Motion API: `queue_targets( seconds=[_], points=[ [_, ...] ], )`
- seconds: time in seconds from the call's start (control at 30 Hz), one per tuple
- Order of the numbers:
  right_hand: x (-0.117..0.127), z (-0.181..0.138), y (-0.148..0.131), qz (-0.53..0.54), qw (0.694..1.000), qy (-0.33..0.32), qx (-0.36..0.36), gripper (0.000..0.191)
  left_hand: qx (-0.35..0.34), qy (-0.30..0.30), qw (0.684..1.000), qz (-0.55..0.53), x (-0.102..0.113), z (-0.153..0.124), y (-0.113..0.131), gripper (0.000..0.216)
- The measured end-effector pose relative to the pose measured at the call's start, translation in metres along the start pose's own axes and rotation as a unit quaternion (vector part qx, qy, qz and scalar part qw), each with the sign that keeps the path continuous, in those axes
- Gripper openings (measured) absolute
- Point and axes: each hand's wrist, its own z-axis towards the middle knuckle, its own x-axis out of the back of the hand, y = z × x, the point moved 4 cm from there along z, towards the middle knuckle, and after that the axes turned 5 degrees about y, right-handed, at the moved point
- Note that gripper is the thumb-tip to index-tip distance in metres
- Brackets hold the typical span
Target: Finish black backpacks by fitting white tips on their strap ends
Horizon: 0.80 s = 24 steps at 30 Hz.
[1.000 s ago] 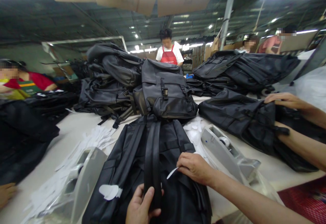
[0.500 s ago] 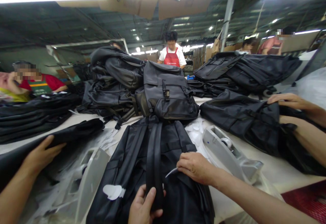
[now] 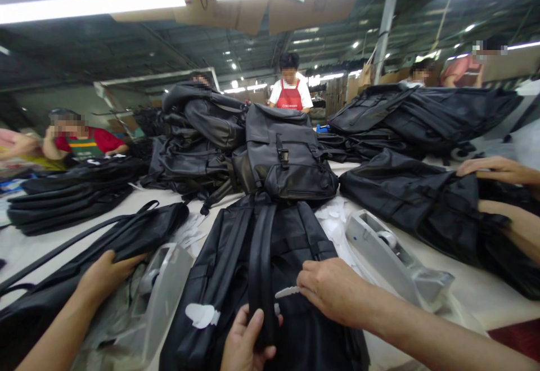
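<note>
A black backpack (image 3: 236, 258) lies back-up on the table in front of me. My left hand (image 3: 244, 345) is closed round its paired shoulder straps (image 3: 261, 258) near the lower end. My right hand (image 3: 333, 292) rests on the bag just right of the straps and pinches a small white strip (image 3: 287, 292). A white sticker (image 3: 201, 315) sits on the bag's left side.
Grey tape dispensers stand left (image 3: 162, 298) and right (image 3: 392, 253) of the bag. A co-worker's hand (image 3: 103, 275) presses a black bag (image 3: 126, 236) at the left. Another person's hand (image 3: 493, 170) lies on a bag (image 3: 422, 202) at the right. Piled backpacks (image 3: 287, 157) fill the table's middle, with people beyond.
The co-worker's hand and black bag have slid in from the left toward the left dispenser. My hands stay almost still; the white strip has turned flatter.
</note>
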Motion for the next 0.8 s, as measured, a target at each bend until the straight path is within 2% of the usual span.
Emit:
queue_targets(
  seconds=[0.2, 0.3, 0.37, 0.47, 0.6, 0.7, 0.8],
  points=[
    [-0.003, -0.004, -0.004, 0.041, 0.999, 0.023, -0.008, 0.019, -0.019, 0.000, 0.999, 0.028, -0.001, 0.000, 0.000, 0.045],
    [0.004, -0.009, -0.001, 0.123, 0.991, 0.041, -0.039, 0.017, -0.072, 0.038, 0.995, 0.064, 0.000, -0.001, 0.004, 0.058],
    [0.010, -0.011, 0.001, 0.214, 0.973, 0.053, -0.070, 0.014, -0.121, 0.066, 0.985, 0.105, 0.002, -0.004, 0.007, 0.070],
    [0.008, -0.007, -0.001, 0.365, 0.923, 0.041, -0.116, 0.019, -0.194, 0.089, 0.965, 0.155, 0.002, -0.011, 0.009, 0.073],
    [-0.025, 0.006, -0.014, 0.534, 0.820, 0.032, -0.203, 0.026, -0.247, 0.034, 0.952, 0.179, -0.001, -0.014, 0.007, 0.050],
    [-0.050, 0.013, -0.023, 0.626, 0.736, 0.047, -0.253, 0.028, -0.213, 0.005, 0.959, 0.186, 0.001, -0.007, 0.005, 0.041],
    [-0.059, 0.016, -0.025, 0.669, 0.686, 0.091, -0.271, 0.030, -0.153, -0.058, 0.963, 0.215, 0.001, 0.001, 0.003, 0.041]
  ],
)
